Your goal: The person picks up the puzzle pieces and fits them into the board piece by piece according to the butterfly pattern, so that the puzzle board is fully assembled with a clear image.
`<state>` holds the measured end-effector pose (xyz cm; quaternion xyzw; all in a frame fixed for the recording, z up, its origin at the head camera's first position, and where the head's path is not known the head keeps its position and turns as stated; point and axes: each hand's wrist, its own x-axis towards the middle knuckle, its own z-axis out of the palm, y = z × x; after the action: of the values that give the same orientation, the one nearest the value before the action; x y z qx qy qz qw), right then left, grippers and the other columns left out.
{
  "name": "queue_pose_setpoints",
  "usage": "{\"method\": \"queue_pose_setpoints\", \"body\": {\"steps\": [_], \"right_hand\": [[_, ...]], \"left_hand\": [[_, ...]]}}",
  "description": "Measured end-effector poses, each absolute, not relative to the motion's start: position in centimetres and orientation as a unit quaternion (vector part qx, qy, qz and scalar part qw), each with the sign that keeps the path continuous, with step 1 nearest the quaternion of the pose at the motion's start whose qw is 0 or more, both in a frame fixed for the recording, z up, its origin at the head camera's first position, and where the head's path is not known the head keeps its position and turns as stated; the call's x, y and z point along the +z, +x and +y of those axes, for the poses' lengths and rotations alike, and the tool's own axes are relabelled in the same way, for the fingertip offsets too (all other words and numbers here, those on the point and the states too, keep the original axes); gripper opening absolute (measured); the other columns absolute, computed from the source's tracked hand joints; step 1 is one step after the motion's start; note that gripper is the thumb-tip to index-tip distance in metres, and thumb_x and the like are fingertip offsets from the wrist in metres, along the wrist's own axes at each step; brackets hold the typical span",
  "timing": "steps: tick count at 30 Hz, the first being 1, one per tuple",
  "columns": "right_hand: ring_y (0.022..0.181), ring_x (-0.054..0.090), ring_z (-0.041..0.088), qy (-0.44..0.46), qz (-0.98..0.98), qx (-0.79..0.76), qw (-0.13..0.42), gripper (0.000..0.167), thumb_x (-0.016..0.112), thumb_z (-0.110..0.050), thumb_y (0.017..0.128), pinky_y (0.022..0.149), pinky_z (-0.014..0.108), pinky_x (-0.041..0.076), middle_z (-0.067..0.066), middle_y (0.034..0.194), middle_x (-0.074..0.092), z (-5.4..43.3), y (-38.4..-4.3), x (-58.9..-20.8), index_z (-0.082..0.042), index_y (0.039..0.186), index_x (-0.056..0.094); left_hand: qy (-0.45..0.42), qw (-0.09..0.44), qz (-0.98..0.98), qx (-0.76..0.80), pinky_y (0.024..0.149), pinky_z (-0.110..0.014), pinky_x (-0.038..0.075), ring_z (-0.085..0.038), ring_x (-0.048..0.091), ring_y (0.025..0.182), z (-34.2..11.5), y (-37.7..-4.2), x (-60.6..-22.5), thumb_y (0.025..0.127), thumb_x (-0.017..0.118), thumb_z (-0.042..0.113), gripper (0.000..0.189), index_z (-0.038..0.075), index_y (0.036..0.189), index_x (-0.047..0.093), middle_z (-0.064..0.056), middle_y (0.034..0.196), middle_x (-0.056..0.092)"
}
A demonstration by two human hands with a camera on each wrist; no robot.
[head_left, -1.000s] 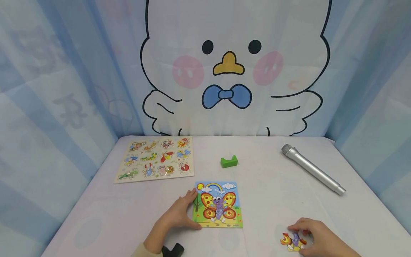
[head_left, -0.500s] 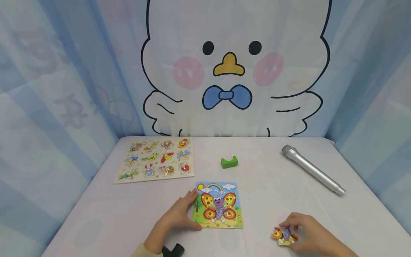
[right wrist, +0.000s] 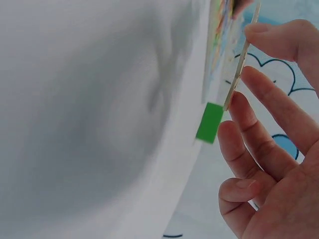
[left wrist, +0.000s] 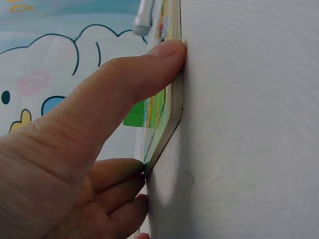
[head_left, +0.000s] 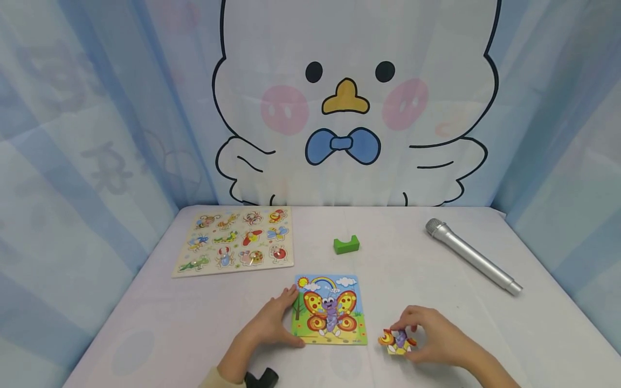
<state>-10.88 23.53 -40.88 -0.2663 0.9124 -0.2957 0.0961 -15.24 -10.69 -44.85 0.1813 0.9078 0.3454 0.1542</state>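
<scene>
My left hand rests against the left side of a square butterfly puzzle board on the table. In the left wrist view, its thumb presses one edge of the board and other fingertips touch near a corner. To the right, my right hand pinches a small puzzle piece printed with a purple body and orange-red wing parts. In the right wrist view, this thin piece shows edge-on between thumb and fingers, apart from the table surface.
A larger insect puzzle board lies at the back left. A green notched block stands behind the butterfly board. The silver microphone lies at the right. By the left wrist is a black object, partly out of view. Printed curtains surround the table.
My right hand has carried the puzzle piece left and slightly away from me, closer to the butterfly board. The left hand and the board have not moved.
</scene>
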Motion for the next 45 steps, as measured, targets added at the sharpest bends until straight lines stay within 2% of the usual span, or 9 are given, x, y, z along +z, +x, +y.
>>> {"method": "queue_pose_setpoints", "body": {"steps": [8,17,21,24,27,34,45], "right_hand": [[0.073,0.047,0.008,-0.277,0.914,-0.279,0.102,0.037,0.08,-0.02,0.063,0.058,0.02,0.04,-0.015,0.084,0.053,20.2,-12.7,-40.7,-0.021,0.099,0.071],[0.074,0.049,0.008,-0.296,0.905,-0.287,0.106,0.035,0.079,-0.02,0.065,0.062,0.021,0.044,-0.012,0.086,0.056,16.9,-14.3,-41.3,-0.015,0.098,0.071],[0.077,0.051,0.009,-0.297,0.907,-0.277,0.114,0.033,0.079,-0.021,0.065,0.066,0.024,0.046,-0.011,0.088,0.057,15.4,-14.7,-41.5,-0.016,0.096,0.072],[0.09,0.055,0.015,-0.292,0.91,-0.267,0.122,0.032,0.079,-0.023,0.065,0.08,0.034,0.049,-0.009,0.094,0.061,14.4,-14.9,-41.6,-0.017,0.096,0.072],[0.094,0.055,0.015,-0.291,0.913,-0.254,0.128,0.032,0.079,-0.023,0.065,0.084,0.038,0.048,-0.009,0.096,0.061,13.7,-15.2,-41.7,-0.017,0.095,0.072],[0.075,0.048,0.005,-0.296,0.918,-0.228,0.133,0.034,0.079,-0.025,0.065,0.066,0.023,0.045,-0.012,0.087,0.056,12.5,-15.6,-42.0,-0.018,0.097,0.072],[0.066,0.045,0.003,-0.285,0.926,-0.202,0.14,0.033,0.079,-0.023,0.064,0.056,0.018,0.041,-0.013,0.079,0.051,11.1,-15.5,-42.0,-0.018,0.096,0.073]], "left_hand": [[0.174,0.161,0.908,0.346,0.11,-0.052,0.012,-0.033,0.018,0.136,-10.7,-15.4,-44.8,0.056,0.086,0.032,0.104,-0.002,0.139,0.033,-0.014,0.148,0.023],[0.176,0.161,0.906,0.349,0.11,-0.052,0.012,-0.034,0.018,0.136,-10.7,-15.2,-44.6,0.056,0.087,0.031,0.104,-0.003,0.139,0.033,-0.015,0.148,0.023],[0.179,0.159,0.908,0.345,0.11,-0.052,0.012,-0.034,0.018,0.136,-10.7,-15.4,-44.7,0.056,0.086,0.033,0.105,-0.003,0.139,0.033,-0.015,0.148,0.023],[0.181,0.159,0.907,0.345,0.11,-0.052,0.013,-0.034,0.018,0.136,-10.8,-15.4,-44.7,0.057,0.086,0.033,0.104,-0.003,0.139,0.033,-0.015,0.148,0.023],[0.183,0.162,0.906,0.346,0.11,-0.052,0.012,-0.034,0.018,0.136,-10.8,-15.4,-44.7,0.057,0.086,0.033,0.105,-0.003,0.139,0.032,-0.015,0.148,0.022],[0.184,0.162,0.904,0.35,0.11,-0.052,0.012,-0.034,0.018,0.136,-10.8,-15.3,-44.7,0.057,0.086,0.032,0.104,-0.003,0.139,0.033,-0.015,0.148,0.023],[0.18,0.164,0.906,0.347,0.11,-0.052,0.013,-0.033,0.019,0.136,-10.8,-15.5,-44.9,0.057,0.086,0.033,0.103,-0.001,0.139,0.034,-0.014,0.148,0.024]]}}
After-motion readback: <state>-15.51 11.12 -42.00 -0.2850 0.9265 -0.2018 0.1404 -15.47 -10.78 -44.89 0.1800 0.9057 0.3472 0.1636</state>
